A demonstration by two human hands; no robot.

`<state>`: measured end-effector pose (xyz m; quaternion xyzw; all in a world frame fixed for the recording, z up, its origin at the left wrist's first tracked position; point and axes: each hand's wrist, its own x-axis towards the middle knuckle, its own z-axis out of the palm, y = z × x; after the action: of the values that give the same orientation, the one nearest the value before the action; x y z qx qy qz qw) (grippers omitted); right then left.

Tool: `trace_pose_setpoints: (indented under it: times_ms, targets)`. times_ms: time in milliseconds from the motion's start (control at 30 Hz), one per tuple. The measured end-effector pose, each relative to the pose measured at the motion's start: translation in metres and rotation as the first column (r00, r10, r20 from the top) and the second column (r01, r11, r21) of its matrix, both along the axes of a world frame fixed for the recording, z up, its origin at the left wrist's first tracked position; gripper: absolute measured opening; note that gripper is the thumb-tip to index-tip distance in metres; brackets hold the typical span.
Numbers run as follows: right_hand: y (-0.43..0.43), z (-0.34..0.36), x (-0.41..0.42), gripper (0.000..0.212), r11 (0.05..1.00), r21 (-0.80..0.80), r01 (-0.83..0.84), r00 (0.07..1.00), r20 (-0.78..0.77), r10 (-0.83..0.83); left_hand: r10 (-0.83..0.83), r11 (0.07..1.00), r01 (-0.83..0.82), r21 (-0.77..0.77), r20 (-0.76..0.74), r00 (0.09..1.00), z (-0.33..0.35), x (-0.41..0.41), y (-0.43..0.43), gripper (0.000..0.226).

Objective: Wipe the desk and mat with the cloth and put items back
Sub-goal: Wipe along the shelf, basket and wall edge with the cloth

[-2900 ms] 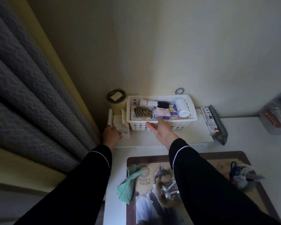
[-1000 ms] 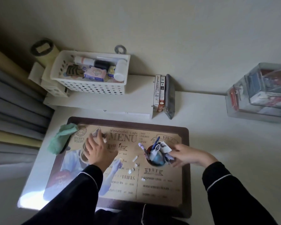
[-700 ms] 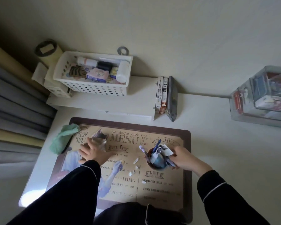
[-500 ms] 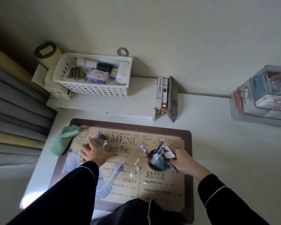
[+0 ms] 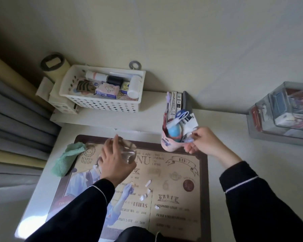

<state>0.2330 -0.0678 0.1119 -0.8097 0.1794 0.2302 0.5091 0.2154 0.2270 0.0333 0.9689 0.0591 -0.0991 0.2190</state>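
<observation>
Head view, looking down at a white table [image 5: 255, 172]. The left hand [image 5: 115, 165] had its fingers curled round a clear glass object [image 5: 129, 153] above the menu-printed mat [image 5: 175, 189]. The right hand [image 5: 205, 142] gripped a pink cup [image 5: 171, 142] stuffed with pens and scissors at the mat's far edge. The green cloth [image 5: 66, 159] lay crumpled over the mat's far-left corner (partly on the table). Small white scraps [image 5: 147, 189] dotted the mat. Behind stood a white basket [image 5: 101, 103] on a shelf [image 5: 98, 117], upright boxes [image 5: 175, 102], and a clear case [image 5: 287, 116] at right.
</observation>
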Motion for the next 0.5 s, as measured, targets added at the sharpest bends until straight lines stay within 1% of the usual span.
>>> trace_pose_setpoints:
  times_ms: [100, 200, 267, 367, 500]
  targets:
    - [0.002, 0.015, 0.047, 0.026, 0.996, 0.013, 0.087, 0.994, 0.072, -0.088, -0.105, 0.994, 0.105, 0.004, 0.094, 0.990, 0.017, 0.016, -0.037, 0.108]
    - [0.012, 0.018, 0.091, 0.025, 0.991, -0.018, 0.132, 0.983, 0.129, -0.129, -0.093, 0.996, 0.093, -0.001, 0.105, 0.990, 0.025, 0.037, -0.073, 0.099]
    - [0.020, 0.011, 0.115, 0.018, 0.990, -0.013, 0.140, 0.980, 0.145, -0.136, -0.041, 0.999, 0.041, 0.000, 0.063, 0.997, 0.027, 0.053, -0.096, 0.097]
    - [0.033, -0.003, 0.141, 0.019, 0.986, 0.005, 0.165, 0.976, 0.142, -0.164, 0.099, 0.994, -0.100, -0.038, -0.031, 0.995, 0.027, 0.075, -0.126, 0.105]
    - [0.047, -0.019, 0.160, 0.023, 0.977, 0.023, 0.213, 0.967, 0.138, -0.214, 0.260, 0.965, -0.262, -0.014, -0.069, 0.963, 0.017, 0.105, -0.156, 0.094]
